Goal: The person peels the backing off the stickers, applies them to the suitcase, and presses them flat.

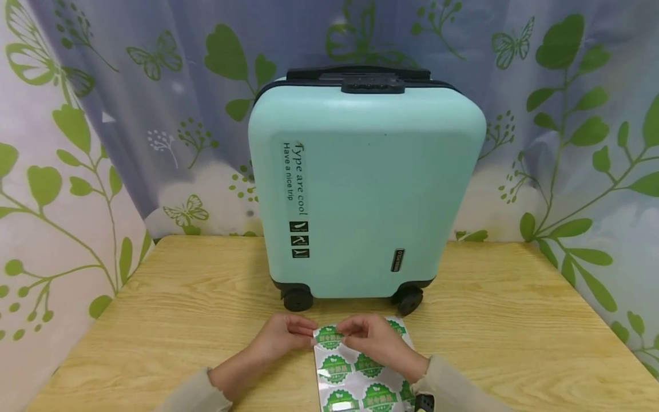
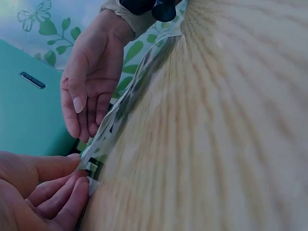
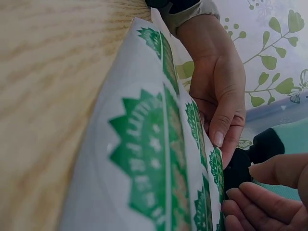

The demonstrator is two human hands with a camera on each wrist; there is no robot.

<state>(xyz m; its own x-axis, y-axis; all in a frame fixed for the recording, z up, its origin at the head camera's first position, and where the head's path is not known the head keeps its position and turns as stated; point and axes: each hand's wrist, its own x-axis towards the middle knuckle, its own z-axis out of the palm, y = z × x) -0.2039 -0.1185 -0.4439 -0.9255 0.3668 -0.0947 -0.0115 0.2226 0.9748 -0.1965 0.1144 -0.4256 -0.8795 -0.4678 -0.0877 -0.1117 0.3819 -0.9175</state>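
Note:
A glossy white sheet of round green stickers [image 1: 355,382] lies on the table at the front. My left hand [image 1: 280,336] pinches its upper left corner; in the left wrist view, thumb and fingers of that left hand [image 2: 43,192] meet on the clear edge. Over the sheet's top row is my right hand [image 1: 378,341], its fingers loosely bent near the upper left sticker [image 1: 328,337]. From the left wrist view, the fingers of the right hand [image 2: 94,82] hang relaxed with nothing between them. In the right wrist view, its thumb and fingertips stand apart beside the sheet's edge.
A mint green suitcase [image 1: 368,189] stands upright just behind the sheet, its black wheels [image 1: 297,299] on the wooden table [image 1: 195,303]. Behind it hangs a leaf-patterned curtain [image 1: 180,126]. A dark watch-like band [image 1: 424,402] sits at the right wrist.

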